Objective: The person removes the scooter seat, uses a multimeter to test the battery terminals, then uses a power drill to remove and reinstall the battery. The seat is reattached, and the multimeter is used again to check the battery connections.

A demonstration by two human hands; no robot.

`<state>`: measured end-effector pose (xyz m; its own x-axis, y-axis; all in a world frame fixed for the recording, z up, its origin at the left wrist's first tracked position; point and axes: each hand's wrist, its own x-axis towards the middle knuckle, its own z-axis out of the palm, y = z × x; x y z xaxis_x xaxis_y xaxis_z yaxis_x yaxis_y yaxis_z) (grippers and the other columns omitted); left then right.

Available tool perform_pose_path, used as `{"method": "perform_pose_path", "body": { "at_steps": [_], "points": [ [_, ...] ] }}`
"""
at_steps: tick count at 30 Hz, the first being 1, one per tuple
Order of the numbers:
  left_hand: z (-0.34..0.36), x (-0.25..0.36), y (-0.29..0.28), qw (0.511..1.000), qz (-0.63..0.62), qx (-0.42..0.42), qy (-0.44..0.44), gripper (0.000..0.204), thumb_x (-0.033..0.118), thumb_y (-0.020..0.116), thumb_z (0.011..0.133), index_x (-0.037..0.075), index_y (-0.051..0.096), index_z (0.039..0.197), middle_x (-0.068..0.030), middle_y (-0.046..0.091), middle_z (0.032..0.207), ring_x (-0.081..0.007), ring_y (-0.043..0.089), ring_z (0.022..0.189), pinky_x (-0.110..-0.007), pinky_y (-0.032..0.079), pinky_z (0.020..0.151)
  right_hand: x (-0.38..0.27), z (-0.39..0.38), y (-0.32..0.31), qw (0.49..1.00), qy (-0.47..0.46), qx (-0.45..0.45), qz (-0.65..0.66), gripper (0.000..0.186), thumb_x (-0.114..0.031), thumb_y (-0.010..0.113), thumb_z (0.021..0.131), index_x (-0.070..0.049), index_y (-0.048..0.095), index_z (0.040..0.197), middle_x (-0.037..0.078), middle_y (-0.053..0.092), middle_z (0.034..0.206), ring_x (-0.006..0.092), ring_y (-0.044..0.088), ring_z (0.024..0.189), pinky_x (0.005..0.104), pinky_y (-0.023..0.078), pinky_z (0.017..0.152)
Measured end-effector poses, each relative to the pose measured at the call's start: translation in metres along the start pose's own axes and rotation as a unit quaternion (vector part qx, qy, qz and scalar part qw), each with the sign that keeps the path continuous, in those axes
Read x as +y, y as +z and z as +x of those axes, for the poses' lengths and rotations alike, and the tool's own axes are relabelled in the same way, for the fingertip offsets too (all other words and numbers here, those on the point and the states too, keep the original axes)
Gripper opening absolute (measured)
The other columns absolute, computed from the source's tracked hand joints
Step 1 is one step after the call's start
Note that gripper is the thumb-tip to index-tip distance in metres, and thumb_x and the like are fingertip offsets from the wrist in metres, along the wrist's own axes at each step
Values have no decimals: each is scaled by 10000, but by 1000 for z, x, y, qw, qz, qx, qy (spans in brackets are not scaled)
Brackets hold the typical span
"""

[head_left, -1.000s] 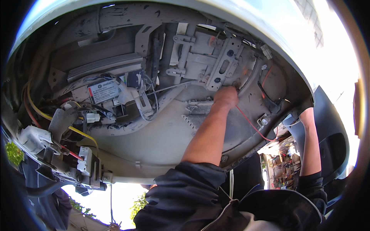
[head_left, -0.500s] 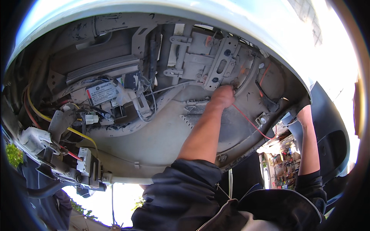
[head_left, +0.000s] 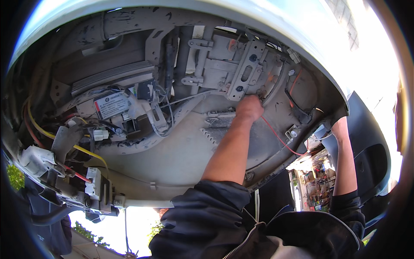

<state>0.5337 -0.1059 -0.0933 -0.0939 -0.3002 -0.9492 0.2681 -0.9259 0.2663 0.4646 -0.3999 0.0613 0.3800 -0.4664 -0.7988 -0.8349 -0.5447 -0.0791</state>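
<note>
My left hand (head_left: 250, 108) is closed, raised against the dusty underside just below a slotted metal bracket (head_left: 246, 73). A thin red wire (head_left: 279, 136) comes out of its fist and loops down toward the right edge of the panel. The fingertips are turned away. My right hand (head_left: 339, 126) reaches up at the far right, where a dark edge hides its fingers. Near the left hand, a curved grey tube (head_left: 276, 88) and a black cable (head_left: 297, 108) run along the bodywork.
A labelled control box (head_left: 111, 105) with a tangle of wires sits at left. Below it hang white connectors (head_left: 92, 181) and a yellow wire (head_left: 92, 152). A pale body rim (head_left: 194, 7) arches overhead. Through a gap at lower right, tool shelves (head_left: 319, 185) show.
The view has shifted slightly. My left hand stays at nearly the same spot below the bracket, still closed, and the right arm has hardly moved.
</note>
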Motion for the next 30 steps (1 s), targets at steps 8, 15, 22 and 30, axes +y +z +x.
{"method": "perform_pose_path", "body": {
  "at_steps": [8, 15, 22, 30],
  "points": [
    [-1, 1, -1, 1000, 22, -1, 8, 281, 136, 606, 801, 40, 705, 1046, -204, 678, 1112, -345, 638, 1082, -421, 514, 925, -2, 0, 3, 999, 21, -8, 30, 281, -15, 583, 879, 26, 658, 1146, 122, 725, 971, 133, 636, 922, 281, 481, 857],
    [-1, 0, 0, 1000, 23, -2, 12, 279, 140, 613, 795, 46, 702, 1042, -199, 678, 1107, -343, 639, 1071, -424, 518, 917, -1, -1, 4, 1000, 26, -12, 7, 221, -76, 621, 890, 28, 674, 1078, 112, 725, 929, 129, 634, 878, 289, 490, 824],
    [2, -2, 0, 998, 47, -1, 50, 272, 189, 598, 849, 58, 677, 1073, -193, 684, 1070, -358, 636, 1050, -442, 504, 914, 6, -1, 7, 1000, 9, 0, 12, 226, -118, 644, 894, 33, 675, 1059, 127, 720, 890, 131, 634, 838, 294, 497, 792],
    [4, -19, 7, 993, -65, 34, 91, 286, 214, 504, 950, 44, 638, 1136, -251, 648, 1072, -424, 603, 1029, -460, 478, 891, 1, -4, 8, 1000, 16, -5, 20, 254, -140, 664, 889, 40, 670, 1068, 105, 718, 886, 114, 620, 826, 287, 496, 775]
  ]
}}
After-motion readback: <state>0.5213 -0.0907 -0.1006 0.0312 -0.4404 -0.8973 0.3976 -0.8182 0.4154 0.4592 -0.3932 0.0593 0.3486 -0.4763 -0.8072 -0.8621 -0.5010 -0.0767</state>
